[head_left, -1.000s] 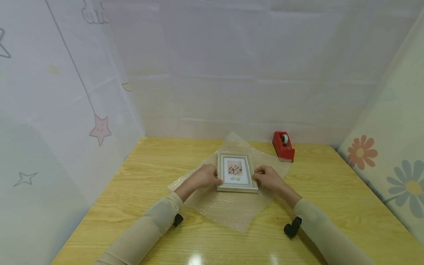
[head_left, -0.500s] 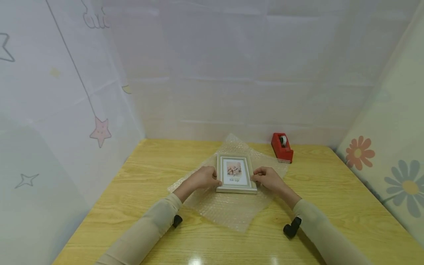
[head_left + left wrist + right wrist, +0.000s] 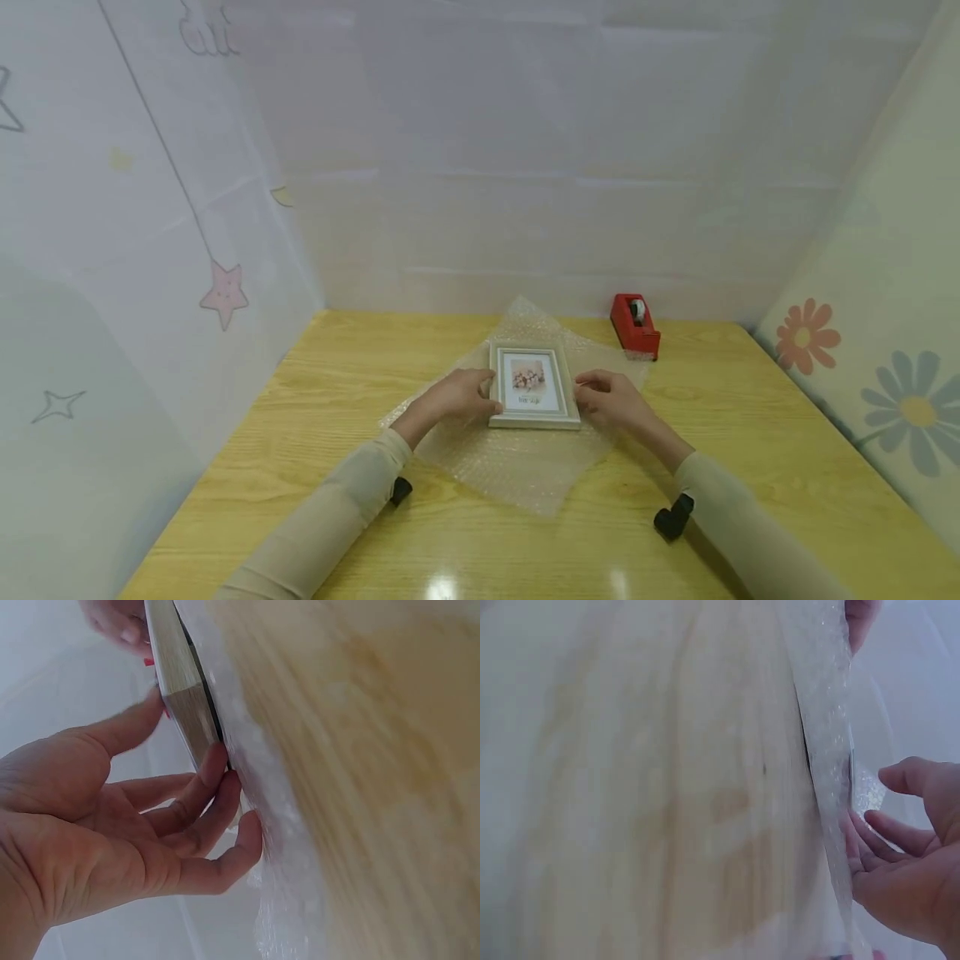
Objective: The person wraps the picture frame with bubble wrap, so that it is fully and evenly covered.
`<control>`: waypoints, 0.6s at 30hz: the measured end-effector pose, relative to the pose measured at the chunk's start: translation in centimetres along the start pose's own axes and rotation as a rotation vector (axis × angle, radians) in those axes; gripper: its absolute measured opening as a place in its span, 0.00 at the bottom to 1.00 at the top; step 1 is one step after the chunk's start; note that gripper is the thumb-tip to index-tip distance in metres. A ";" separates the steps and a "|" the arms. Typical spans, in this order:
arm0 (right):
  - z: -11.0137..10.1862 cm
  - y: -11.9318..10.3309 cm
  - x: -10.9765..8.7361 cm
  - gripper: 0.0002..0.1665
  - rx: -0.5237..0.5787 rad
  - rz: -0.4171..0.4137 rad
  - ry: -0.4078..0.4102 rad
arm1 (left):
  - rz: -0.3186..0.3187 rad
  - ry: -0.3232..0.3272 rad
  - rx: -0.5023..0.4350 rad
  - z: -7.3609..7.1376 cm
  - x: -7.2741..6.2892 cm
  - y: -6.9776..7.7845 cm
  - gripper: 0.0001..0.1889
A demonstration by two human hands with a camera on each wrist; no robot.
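A pale picture frame (image 3: 497, 392) with a pink flower print lies flat on a sheet of bubble wrap (image 3: 517, 479). My left hand (image 3: 457, 395) is at its left side, fingers loosely bent. In the left wrist view the left thumb reaches the frame's upper edge (image 3: 187, 697), while the fingertips (image 3: 217, 761) rest low by its side, close over the wrap. On the frame's right side is my right hand (image 3: 611, 398). The right wrist view has that thumb (image 3: 904, 776) spread away from relaxed fingers, which are partly hidden behind the wrap.
A red tape dispenser (image 3: 633, 329) with a roll of tape stands at the back right, beside the wrap's right corner. Everything rests on a wooden table (image 3: 300, 433). Printed cloth walls (image 3: 480, 192) enclose it at the back and both sides.
Both hands have loosened at the frame's sides: the left fingers have spread, and the right hand has shifted slightly to the right. The frame keeps its place on the wrap.
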State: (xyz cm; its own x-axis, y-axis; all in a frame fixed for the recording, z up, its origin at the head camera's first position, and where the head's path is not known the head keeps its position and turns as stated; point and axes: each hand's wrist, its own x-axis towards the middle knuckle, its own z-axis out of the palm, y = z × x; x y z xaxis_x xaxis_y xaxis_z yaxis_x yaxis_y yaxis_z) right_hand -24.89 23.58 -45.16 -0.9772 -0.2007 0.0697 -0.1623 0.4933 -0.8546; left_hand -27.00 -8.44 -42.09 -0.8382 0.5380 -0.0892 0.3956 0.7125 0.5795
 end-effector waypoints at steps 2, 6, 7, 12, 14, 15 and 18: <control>-0.5 -0.1 -0.7 0.21 -0.042 -0.083 -0.006 | 0.016 -0.028 0.002 -0.2 0.0 -0.1 0.43; -1.4 -0.2 -2.1 0.22 -0.090 -0.261 -0.077 | 0.061 -0.068 0.021 -0.5 0.2 -0.3 0.45; -1.6 -0.2 -2.4 0.24 -0.092 -0.302 -0.110 | 0.073 -0.073 0.026 -0.6 0.3 -0.3 0.45; -1.8 -0.6 -4.1 0.32 -0.142 -0.459 -0.259 | 0.122 -0.062 0.083 -0.6 0.5 -0.6 0.44; -1.7 -0.9 -4.7 0.36 -0.171 -0.472 -0.309 | 0.132 -0.053 0.127 -0.6 0.7 -0.8 0.45; -1.6 -1.1 -5.0 0.39 -0.188 -0.468 -0.331 | 0.132 -0.049 0.150 -0.7 0.7 -0.9 0.47; -1.2 -1.6 -5.8 0.45 -0.256 -0.456 -0.376 | 0.121 -0.049 0.203 -0.7 0.8 -1.1 0.49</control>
State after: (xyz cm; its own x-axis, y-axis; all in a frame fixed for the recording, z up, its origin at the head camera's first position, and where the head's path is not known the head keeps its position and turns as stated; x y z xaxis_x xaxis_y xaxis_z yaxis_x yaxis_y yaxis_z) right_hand -19.09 24.94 -43.56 -0.6949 -0.6981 0.1724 -0.6235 0.4654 -0.6282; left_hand -28.34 -9.07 -42.22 -0.7631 0.6424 -0.0710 0.5635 0.7151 0.4136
